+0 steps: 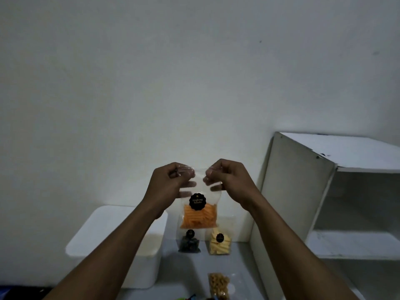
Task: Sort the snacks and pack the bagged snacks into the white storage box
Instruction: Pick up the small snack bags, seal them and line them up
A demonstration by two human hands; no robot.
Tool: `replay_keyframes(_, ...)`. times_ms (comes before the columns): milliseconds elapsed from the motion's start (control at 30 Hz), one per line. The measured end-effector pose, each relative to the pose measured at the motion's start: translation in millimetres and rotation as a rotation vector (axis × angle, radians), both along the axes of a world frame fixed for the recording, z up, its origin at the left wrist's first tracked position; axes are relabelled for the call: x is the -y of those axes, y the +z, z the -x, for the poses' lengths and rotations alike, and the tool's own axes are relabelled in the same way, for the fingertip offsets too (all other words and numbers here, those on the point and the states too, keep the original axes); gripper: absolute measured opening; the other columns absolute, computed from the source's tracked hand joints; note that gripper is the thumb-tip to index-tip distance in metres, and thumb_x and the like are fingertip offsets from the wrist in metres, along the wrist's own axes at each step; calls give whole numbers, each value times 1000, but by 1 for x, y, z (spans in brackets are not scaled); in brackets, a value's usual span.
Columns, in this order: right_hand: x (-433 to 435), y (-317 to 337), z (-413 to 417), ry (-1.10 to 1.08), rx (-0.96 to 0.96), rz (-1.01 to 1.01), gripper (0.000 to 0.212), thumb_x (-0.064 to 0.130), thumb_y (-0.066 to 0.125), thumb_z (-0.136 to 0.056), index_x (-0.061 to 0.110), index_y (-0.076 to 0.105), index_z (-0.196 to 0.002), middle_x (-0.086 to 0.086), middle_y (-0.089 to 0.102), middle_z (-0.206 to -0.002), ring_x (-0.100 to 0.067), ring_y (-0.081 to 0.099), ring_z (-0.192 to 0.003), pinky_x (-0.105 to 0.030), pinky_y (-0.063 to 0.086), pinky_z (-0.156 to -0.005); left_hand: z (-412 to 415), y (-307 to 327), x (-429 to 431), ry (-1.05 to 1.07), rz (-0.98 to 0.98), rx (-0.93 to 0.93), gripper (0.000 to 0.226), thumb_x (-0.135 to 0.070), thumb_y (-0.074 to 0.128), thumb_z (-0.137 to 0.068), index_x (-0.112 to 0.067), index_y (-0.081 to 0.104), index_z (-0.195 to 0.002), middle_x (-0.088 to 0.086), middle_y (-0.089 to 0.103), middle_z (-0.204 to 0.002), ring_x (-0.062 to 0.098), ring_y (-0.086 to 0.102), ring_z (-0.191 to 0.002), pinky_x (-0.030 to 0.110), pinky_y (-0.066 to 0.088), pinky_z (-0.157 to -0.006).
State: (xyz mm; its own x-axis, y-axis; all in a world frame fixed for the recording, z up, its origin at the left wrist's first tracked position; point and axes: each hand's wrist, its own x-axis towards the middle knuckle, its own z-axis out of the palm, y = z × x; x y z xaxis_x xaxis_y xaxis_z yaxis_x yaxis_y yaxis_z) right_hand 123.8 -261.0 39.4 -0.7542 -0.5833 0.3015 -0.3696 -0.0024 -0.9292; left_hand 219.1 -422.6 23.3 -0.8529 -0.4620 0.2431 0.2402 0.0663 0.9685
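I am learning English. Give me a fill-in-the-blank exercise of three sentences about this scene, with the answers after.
1. The left hand and the right hand pinch the top of a clear bag of ____ sticks.
2. The white storage box stands to the ____ of the dark snack bag.
3. The white shelf unit stands at the picture's ____ edge.
Missing words: orange; left; right.

Dim room, plain white wall.
The wall (151,72) fills the space behind and above the fingers (186,184); a white shelf unit (303,180) stands to their right, a grey surface (173,269) below.
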Motion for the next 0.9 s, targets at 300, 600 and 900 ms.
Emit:
replay_keyframes(300,1,19,-8,6,-100,-54,8,12,67,-92,6,70,-86,-8,73,-77,-16,70,-74,-32,59,-65,2,20,-2,23,121,-49,5,-7,70,-88,-2,71,-89,15,74,-86,24,75,-83,42,63,-71)
replay_keyframes(600,-6,20,-4,-28,-16,9,9,9,70,-90,1,67,-92,-15,75,-83,-21,73,-77,-39,61,-72,9,21,-1,31,11,-88,9,0,65,-90,9,66,-89,18,72,-83,25,74,-78,42,62,-75)
replay_keyframes(900,-7,28,5,-106,-93,54,10,4,69,-90,3,67,-80,-21,74,-83,-20,71,-71,-35,59,-70,21,28,0,-50,29,-42,11,-7,69,-89,2,71,-93,17,72,-93,24,71,-83,36,62,-75)
